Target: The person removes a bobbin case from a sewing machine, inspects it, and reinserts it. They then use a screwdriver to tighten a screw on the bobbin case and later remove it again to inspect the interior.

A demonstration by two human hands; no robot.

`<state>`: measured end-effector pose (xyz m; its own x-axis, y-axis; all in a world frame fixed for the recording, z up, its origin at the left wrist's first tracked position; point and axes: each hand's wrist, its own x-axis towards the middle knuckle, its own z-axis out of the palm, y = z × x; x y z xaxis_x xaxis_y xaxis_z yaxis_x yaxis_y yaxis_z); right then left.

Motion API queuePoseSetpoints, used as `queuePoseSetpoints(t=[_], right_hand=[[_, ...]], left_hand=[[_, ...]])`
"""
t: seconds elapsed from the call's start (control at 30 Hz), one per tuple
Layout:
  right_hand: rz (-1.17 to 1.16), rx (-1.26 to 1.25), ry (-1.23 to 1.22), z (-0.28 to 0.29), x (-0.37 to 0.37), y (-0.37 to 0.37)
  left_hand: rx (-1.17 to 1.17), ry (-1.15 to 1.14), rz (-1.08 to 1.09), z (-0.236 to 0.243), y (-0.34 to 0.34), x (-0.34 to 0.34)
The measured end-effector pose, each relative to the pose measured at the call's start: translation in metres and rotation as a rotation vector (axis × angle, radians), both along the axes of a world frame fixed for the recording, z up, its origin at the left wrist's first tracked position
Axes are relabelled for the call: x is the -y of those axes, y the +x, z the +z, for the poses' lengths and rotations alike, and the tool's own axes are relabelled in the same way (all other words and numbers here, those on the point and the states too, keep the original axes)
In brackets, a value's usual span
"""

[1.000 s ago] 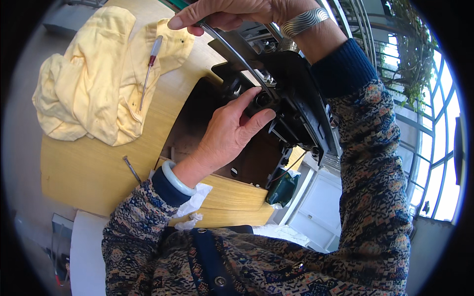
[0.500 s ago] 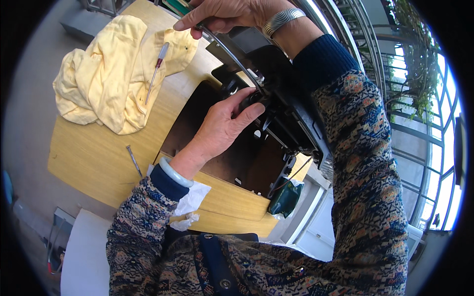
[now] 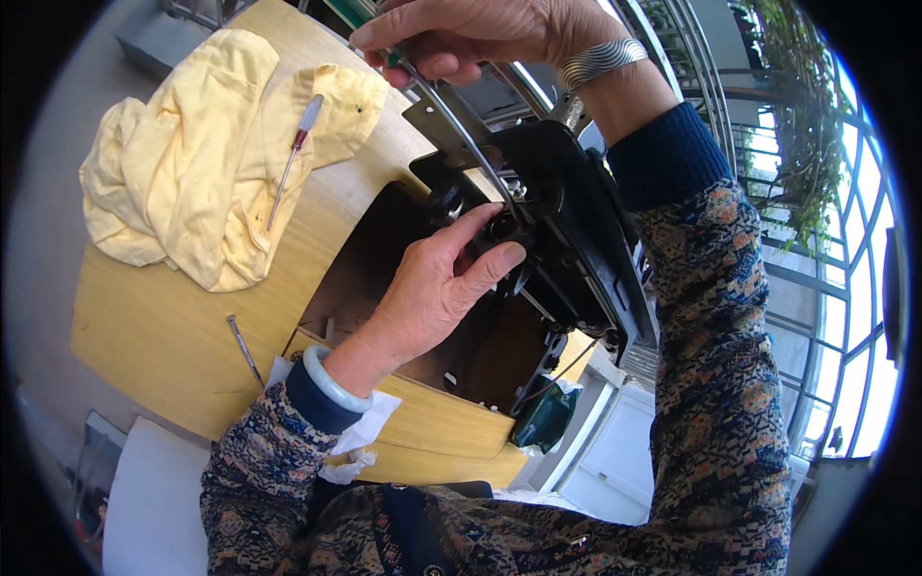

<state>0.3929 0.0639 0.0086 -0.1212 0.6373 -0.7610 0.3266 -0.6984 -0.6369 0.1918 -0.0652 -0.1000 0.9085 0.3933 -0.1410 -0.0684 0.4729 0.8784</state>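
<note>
A black sewing machine head point(image 3: 586, 221) is tipped up on its side above the opening in its wooden table, baring its underside. High in front of me, my right hand point(image 3: 480, 34) has its fingers closed around the top of a long-shafted screwdriver point(image 3: 461, 128). The screwdriver slants down to the right, its tip end among the machine's underside parts; its handle is mostly hidden by the fingers. My left hand point(image 3: 423, 288) reaches in from below, its thumb and forefinger around a dark round part point(image 3: 503, 226) beside that tip end.
A pale yellow cloth point(image 3: 182, 173) lies on the table point(image 3: 144, 317) at the left, with a red-and-clear-handled screwdriver point(image 3: 297, 144) on it. A small metal screwdriver point(image 3: 244, 348) lies nearer me. White tissue point(image 3: 351, 468) and a dark green bag point(image 3: 545, 419) are near the front edge.
My view has shifted a little, so the table and machine sit slightly differently. My right wrist has swung a little to the right at the screwdriver's top. The left hand keeps its place on the machine.
</note>
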Motion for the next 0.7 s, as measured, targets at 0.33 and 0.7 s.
queuePoseSetpoints(t=[0.33, 0.7], right_hand=[[-0.003, -0.061, -0.026, -0.011, 0.000, 0.003], [0.050, -0.100, -0.026, -0.018, -0.004, 0.002]], left_hand=[[0.019, 0.052, 0.041, 0.003, -0.001, 0.004], [0.025, 0.062, 0.040, 0.006, -0.002, 0.003]])
